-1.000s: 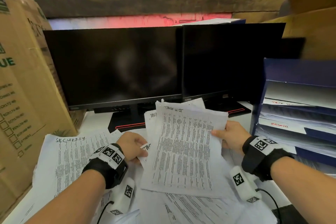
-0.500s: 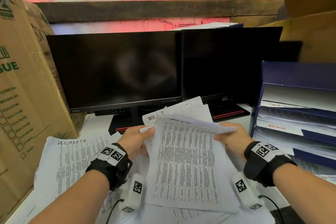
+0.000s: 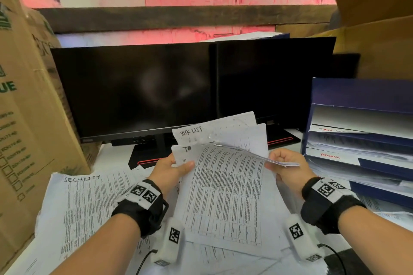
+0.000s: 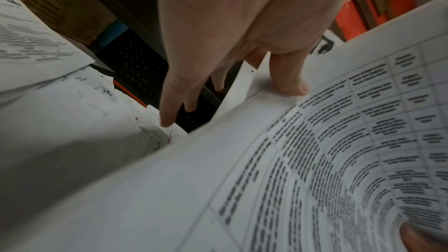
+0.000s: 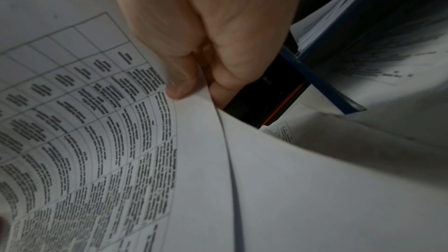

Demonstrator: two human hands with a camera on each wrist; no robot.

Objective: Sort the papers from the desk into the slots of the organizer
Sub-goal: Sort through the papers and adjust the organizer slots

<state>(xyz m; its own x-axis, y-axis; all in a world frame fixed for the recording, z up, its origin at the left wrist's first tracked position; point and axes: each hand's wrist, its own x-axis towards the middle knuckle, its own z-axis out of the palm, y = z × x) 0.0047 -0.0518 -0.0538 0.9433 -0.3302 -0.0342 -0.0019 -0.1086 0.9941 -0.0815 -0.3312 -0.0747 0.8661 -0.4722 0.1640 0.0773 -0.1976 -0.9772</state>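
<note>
So the person is holding up a printed sheet (image 3: 225, 196) over the worktop (image 3: 116, 154) with both hands, top edge flopping forward. The left hand (image 3: 169, 171) is pinching the sheet's left edge, thumb on the front and the fingers (image 4: 169, 102) lying fairly straight behind. The right hand (image 3: 285, 168) is gripping the right edge, thumb and curled fingers (image 5: 227, 81) clamped on the paper. Two more sheets are poking up behind it, the back one (image 3: 214, 129) headed "TASK LIST" in handwriting. One sheet marked "SECURITY" (image 3: 89, 203) is lying flat on the left among a loose pile, too overlapped to count. The blue organizer (image 3: 357, 94) is sitting at the right, near the right hand, with at least three stuffed slots showing, one tagged "ADMIN". Two dark monitors (image 3: 138, 89) are standing side by side at the back, and one cardboard box (image 3: 29, 118) is looming on the left.
</note>
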